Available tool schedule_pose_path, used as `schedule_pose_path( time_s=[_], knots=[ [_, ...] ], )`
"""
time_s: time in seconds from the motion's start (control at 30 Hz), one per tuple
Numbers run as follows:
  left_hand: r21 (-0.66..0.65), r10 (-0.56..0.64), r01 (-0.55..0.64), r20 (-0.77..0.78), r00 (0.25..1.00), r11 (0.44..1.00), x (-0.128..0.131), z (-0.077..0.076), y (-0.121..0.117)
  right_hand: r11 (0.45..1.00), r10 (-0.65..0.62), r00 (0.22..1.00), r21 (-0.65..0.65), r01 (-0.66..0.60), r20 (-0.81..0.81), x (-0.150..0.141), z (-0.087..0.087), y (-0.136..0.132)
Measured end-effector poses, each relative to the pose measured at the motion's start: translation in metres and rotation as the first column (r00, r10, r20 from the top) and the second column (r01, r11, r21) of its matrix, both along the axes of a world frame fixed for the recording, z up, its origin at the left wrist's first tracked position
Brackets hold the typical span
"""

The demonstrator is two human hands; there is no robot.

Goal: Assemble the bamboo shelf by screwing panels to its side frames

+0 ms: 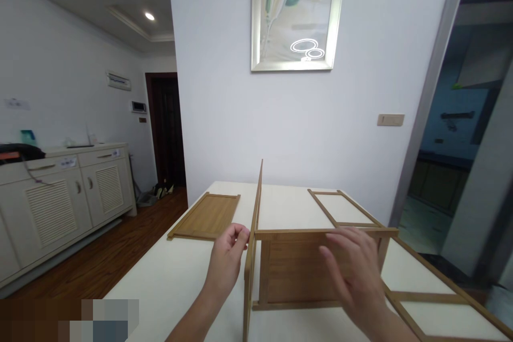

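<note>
A thin wooden frame or panel [252, 246] stands on edge, seen almost end-on, in the middle of the head view. My left hand [229, 251] is at its left side with thumb and fingers pinched together; whatever sits between the fingertips is too small or hidden to make out. To the right of the upright piece, a brown wooden panel piece [296, 272] with a long top rail stands against it. My right hand [356, 267] is over the right part of this piece, fingers spread and thumb apart, with nothing visible in it. Whether it touches the rail I cannot tell.
A solid wooden panel [212, 215] lies flat on the white table [160, 278] at left. An open wooden frame [326, 208] lies at the back right, and another frame [428, 297] extends along the right side. Beyond the table is a white wall [216, 117].
</note>
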State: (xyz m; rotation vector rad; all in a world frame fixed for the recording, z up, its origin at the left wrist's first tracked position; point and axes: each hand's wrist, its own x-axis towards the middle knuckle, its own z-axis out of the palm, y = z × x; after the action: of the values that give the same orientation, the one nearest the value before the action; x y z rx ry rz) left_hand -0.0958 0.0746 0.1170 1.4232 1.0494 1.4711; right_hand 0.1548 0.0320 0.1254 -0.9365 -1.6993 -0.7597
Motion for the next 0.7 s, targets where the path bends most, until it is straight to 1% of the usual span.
schedule_pose_path(
  time_s=[0.07,0.13,0.23,0.3,0.4,0.47,0.6,0.7],
  knots=[
    [0.0,0.002,-0.002,-0.001,1.0,1.0,0.001,-0.001,0.0,0.993,0.044,0.994,-0.117,-0.032,0.105,-0.039,0.013,0.003],
    [0.013,0.014,-0.014,-0.003,1.0,1.0,0.001,-0.001,0.0,0.965,0.057,0.99,-0.262,-0.021,0.131,-0.07,0.021,0.008],
    [0.045,0.023,-0.023,0.003,1.0,0.999,0.002,0.0,0.001,0.902,0.103,0.981,-0.43,-0.022,0.166,-0.095,0.024,0.016],
    [0.051,0.007,-0.009,0.027,1.0,0.999,0.002,0.001,0.001,0.882,0.11,0.977,-0.471,-0.011,0.183,-0.101,0.022,0.018],
    [0.052,-0.034,0.031,0.052,0.998,0.998,0.002,0.0,0.001,0.892,0.096,0.977,-0.451,0.001,0.192,-0.099,0.019,0.017],
    [0.051,-0.053,0.051,0.039,0.998,0.997,0.003,-0.002,0.001,0.897,0.098,0.976,-0.442,-0.001,0.196,-0.096,0.019,0.015],
    [0.021,-0.041,0.041,0.015,0.999,0.999,0.007,-0.003,-0.002,0.893,0.084,0.973,-0.45,0.023,0.216,-0.089,0.022,0.011],
    [0.023,-0.03,0.029,0.024,0.999,0.999,0.008,-0.001,-0.004,0.892,0.083,0.971,-0.452,0.029,0.224,-0.088,0.024,0.01]
  ],
)
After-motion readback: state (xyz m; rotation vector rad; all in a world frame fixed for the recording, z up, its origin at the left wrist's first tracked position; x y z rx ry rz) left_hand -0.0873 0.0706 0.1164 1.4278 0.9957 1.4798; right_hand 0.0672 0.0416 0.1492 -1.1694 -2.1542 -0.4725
